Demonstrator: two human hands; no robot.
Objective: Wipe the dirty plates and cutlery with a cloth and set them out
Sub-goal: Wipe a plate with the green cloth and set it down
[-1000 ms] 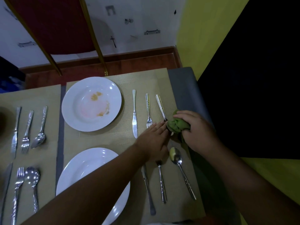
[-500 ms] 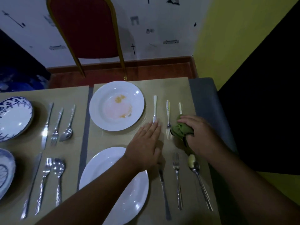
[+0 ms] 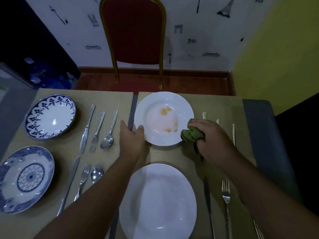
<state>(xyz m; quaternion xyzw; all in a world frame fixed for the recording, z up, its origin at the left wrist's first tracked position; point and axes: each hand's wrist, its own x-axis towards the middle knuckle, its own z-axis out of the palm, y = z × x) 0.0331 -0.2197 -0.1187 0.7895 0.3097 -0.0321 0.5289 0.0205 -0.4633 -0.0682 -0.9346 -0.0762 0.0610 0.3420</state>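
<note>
Steadying a dirty plate (image 3: 172, 100) for wiping, at the far end of the right-hand placemat (image 3: 221, 106).

The left hand (image 3: 133, 142) lays its thumb on the plate's near-left rim; in the dim light it is unclear whether the fingers pinch it. The right hand (image 3: 213, 141) clutches a bunched green cloth (image 3: 191, 133) at the right rim. The likely next move is sweeping the cloth over the orange stains (image 3: 165, 110).
</note>
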